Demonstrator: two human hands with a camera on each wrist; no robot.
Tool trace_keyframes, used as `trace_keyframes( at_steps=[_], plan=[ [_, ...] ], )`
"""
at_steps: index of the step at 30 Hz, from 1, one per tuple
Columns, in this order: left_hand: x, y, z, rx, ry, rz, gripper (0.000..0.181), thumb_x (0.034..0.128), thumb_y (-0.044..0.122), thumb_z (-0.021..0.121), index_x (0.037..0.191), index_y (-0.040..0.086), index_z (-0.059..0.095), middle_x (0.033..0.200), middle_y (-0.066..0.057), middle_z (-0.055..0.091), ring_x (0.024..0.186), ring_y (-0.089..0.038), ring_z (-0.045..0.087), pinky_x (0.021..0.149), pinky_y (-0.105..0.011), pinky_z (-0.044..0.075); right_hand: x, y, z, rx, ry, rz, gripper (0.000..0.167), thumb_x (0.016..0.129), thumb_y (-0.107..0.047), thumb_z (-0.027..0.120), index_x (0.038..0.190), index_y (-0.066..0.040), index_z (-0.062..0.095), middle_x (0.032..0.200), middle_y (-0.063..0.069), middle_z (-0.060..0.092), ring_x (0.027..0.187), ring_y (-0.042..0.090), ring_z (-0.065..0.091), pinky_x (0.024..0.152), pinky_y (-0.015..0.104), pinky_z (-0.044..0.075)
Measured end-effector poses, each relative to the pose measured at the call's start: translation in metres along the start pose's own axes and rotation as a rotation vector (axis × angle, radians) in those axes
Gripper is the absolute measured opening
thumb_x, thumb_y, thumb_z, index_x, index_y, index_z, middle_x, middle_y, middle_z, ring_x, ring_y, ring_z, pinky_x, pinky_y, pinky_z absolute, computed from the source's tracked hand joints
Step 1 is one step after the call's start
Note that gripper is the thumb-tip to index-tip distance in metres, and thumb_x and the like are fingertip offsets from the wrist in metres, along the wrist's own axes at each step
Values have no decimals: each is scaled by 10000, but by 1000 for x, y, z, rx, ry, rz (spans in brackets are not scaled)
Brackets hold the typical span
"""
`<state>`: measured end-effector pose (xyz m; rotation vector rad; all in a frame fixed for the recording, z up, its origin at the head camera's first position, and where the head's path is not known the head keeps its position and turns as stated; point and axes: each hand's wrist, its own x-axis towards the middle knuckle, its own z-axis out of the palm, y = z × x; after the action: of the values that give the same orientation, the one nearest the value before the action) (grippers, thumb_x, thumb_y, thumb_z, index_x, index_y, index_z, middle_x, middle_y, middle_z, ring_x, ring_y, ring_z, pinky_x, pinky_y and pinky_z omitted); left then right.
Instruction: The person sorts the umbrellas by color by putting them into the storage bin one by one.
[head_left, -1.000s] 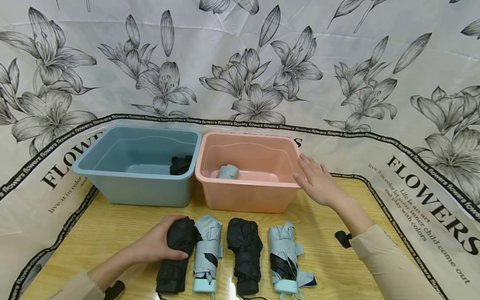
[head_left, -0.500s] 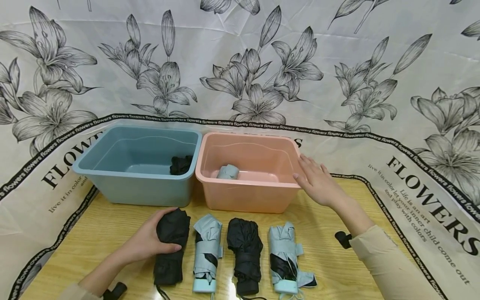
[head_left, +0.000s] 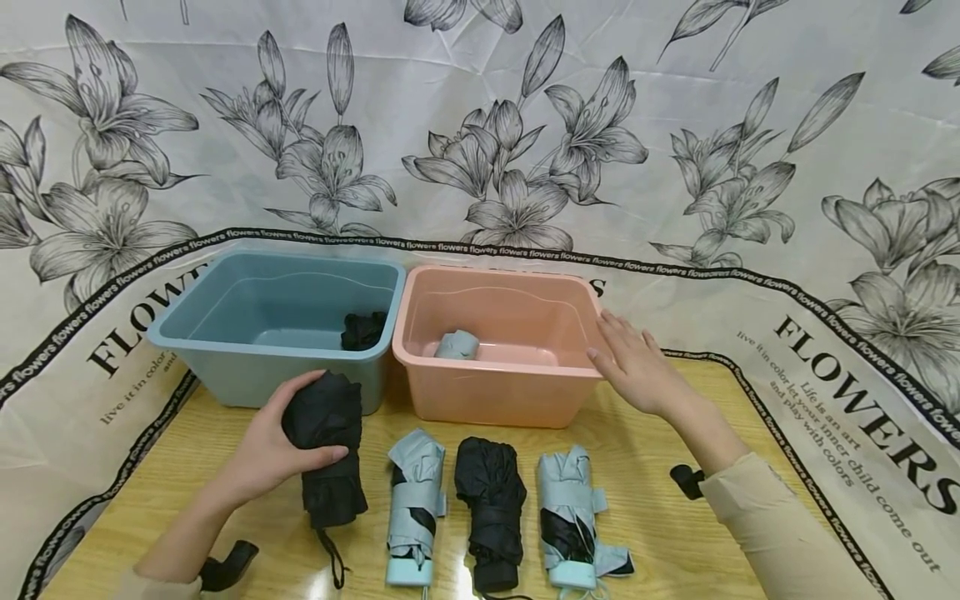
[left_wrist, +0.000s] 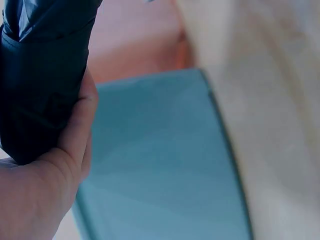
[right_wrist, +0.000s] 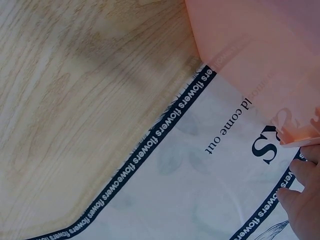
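My left hand (head_left: pixel 266 454) grips a folded black umbrella (head_left: pixel 330 442) above the table, in front of the blue bin (head_left: pixel 277 379); a wrist cord dangles from the umbrella's lower end. In the left wrist view, fingers curl round the dark umbrella (left_wrist: pixel 42 80) with the blue bin (left_wrist: pixel 160 150) beyond. My right hand (head_left: pixel 637 362) rests with straight fingers on the right rim of the pink bin (head_left: pixel 495 396). Inside the blue bin lies a black bundle (head_left: pixel 363 331). A light blue bundle (head_left: pixel 456 344) lies in the pink bin.
On the table (head_left: pixel 660 533) lie a light blue umbrella (head_left: pixel 414 508), a second black umbrella (head_left: pixel 491 508) and another light blue umbrella (head_left: pixel 567 517), side by side. The two bins stand against each other. Behind them hangs a flower-printed cloth (head_left: pixel 517 125), which also borders the table.
My left hand has lifted the black umbrella off the row, moving it left and up toward the blue bin. The right hand stays on the pink bin's rim.
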<state>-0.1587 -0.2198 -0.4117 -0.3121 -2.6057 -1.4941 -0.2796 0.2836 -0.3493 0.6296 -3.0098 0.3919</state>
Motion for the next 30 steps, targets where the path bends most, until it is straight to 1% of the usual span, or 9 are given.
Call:
trace_keyframes(
  at_steps=[4, 8, 9, 15, 17, 20, 22, 26, 30],
  plan=[
    [9, 16, -15, 14, 75, 24, 1027, 795, 250, 932, 1630, 220, 334, 1535, -215, 441, 1279, -442, 540, 971, -600, 476, 0, 1, 0, -2, 7, 1, 738, 1128, -496, 285, 1655, 3, 147, 1725, 208, 86, 1575, 455, 57, 1219, 684, 7],
    [21, 31, -30, 3, 151, 37, 1028, 811, 222, 921, 1639, 258, 314, 1539, -190, 451, 1290, -418, 533, 954, -490, 483, -1, 1, -1, -10, 11, 0, 738, 1128, -490, 288, 1652, 11, 148, 1724, 210, 91, 1572, 462, 66, 1220, 685, 15],
    [24, 34, -34, -13, 170, 38, 1032, 814, 209, 918, 1642, 265, 306, 1548, -187, 444, 1307, -420, 520, 963, -488, 476, -1, 1, -1, -10, 12, 0, 738, 1128, -487, 290, 1652, 13, 149, 1724, 210, 92, 1572, 462, 66, 1220, 684, 14],
    [48, 53, -54, -86, 277, 54, 1062, 837, 164, 892, 1661, 292, 234, 1650, -140, 311, 1466, -412, 354, 1115, -607, 349, -1, 1, -1, -4, 3, 0, 742, 1127, -493, 290, 1653, 11, 143, 1726, 208, 86, 1574, 458, 55, 1221, 682, 6],
    [57, 58, -59, -83, 320, 67, 1054, 841, 160, 885, 1659, 287, 233, 1650, -115, 311, 1465, -376, 357, 1139, -527, 357, -1, 1, -1, -3, -1, 1, 745, 1127, -497, 286, 1655, 7, 138, 1727, 204, 82, 1575, 456, 53, 1220, 683, 5],
    [70, 65, -65, -94, 380, 70, 1022, 849, 172, 873, 1650, 285, 247, 1631, -81, 337, 1441, -314, 385, 1113, -412, 384, -1, 0, -1, 0, -5, 3, 745, 1127, -498, 285, 1657, 2, 130, 1729, 197, 75, 1577, 452, 47, 1221, 680, 1],
    [78, 69, -70, -113, 405, 56, 1016, 855, 191, 868, 1649, 293, 242, 1640, -67, 321, 1455, -288, 369, 1125, -387, 378, -1, 0, -1, 0, -8, 3, 744, 1128, -498, 284, 1657, 1, 129, 1730, 195, 73, 1577, 451, 45, 1222, 679, 0],
    [95, 72, -81, -135, 433, 17, 1010, 874, 259, 852, 1653, 308, 211, 1683, -56, 246, 1521, -263, 294, 1199, -452, 324, -1, 1, 0, -1, -10, 2, 743, 1128, -500, 279, 1658, -1, 129, 1731, 193, 71, 1578, 448, 39, 1224, 674, -4],
    [111, 67, -91, -83, 435, -15, 1021, 884, 338, 835, 1665, 285, 181, 1710, -67, 190, 1556, -280, 227, 1232, -507, 266, -1, 1, 1, -6, -7, 4, 744, 1127, -504, 277, 1658, -4, 133, 1731, 192, 72, 1579, 446, 39, 1225, 671, -2]
  ],
)
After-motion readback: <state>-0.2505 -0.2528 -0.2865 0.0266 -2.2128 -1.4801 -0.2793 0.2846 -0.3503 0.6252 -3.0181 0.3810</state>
